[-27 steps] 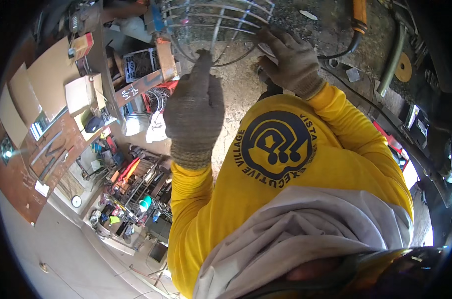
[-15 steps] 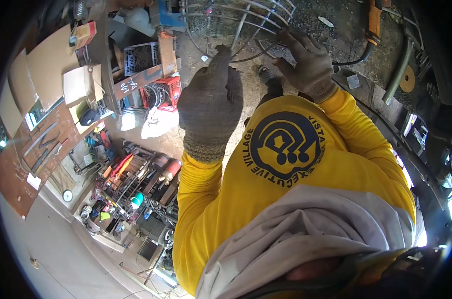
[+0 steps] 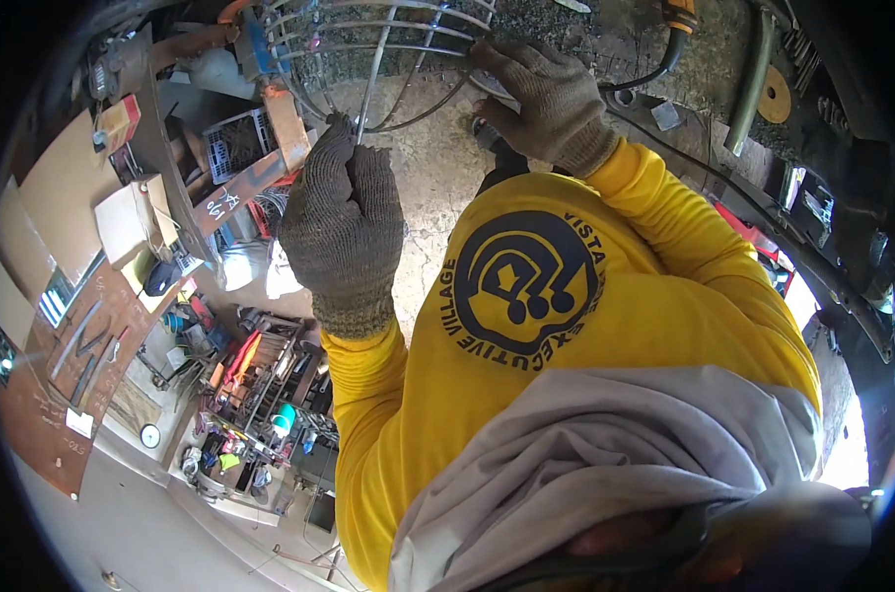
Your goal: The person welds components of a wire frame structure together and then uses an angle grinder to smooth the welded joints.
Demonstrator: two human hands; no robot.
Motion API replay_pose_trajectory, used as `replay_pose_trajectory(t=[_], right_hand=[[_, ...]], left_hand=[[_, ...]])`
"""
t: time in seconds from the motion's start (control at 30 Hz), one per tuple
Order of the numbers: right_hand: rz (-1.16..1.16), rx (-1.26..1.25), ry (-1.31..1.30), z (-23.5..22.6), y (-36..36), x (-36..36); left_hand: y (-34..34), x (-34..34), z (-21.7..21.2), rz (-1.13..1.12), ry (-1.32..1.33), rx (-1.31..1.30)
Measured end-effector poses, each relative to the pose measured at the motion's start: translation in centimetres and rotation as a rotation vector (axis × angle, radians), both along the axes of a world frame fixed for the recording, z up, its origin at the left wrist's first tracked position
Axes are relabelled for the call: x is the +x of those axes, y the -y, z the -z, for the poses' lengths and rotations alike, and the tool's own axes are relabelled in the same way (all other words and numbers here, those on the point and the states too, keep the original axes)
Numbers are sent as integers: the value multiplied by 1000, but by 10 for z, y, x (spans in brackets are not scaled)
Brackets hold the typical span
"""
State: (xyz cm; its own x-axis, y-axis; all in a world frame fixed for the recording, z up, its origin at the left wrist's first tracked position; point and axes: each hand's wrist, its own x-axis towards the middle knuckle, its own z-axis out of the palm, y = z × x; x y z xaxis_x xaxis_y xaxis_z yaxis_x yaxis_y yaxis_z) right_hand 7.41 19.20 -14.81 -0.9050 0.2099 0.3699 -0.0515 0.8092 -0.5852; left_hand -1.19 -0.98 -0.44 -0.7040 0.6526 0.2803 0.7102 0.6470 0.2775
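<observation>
A round cage of bent metal rods stands at the top of the view, its upper part cut off by the frame. My left hand, in a dark grey-brown knit glove, is closed round the lower end of one straight rod; its fingertips are partly hidden. On the cage's right side, my right hand, gloved alike, has its fingers over the rim and its thumb below, with the curved rod between them. The cage's lower ring reaches from one hand to the other.
A power tool with an orange body and black cord lies at upper right, near a green-grey pipe and a tan disc. At left stand a brown metal sheet, a cardboard box and a tool-filled rack.
The cage and both hands have shifted left in the view, as has the background. My left hand has curled its fingers in more round the rod.
</observation>
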Motion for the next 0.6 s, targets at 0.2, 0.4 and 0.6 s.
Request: replay_pose_trajectory(t=[0.2,0.4,0.6], right_hand=[[-29,-59,20,-8,-1,0],[-13,-12,88,-8,0,1],[0,-22,40,-5,0,2]], left_hand=[[0,3,-3,-50,28,-31],[-1,1,2,-23,-66,-10],[2,2,7,-67,32,54]])
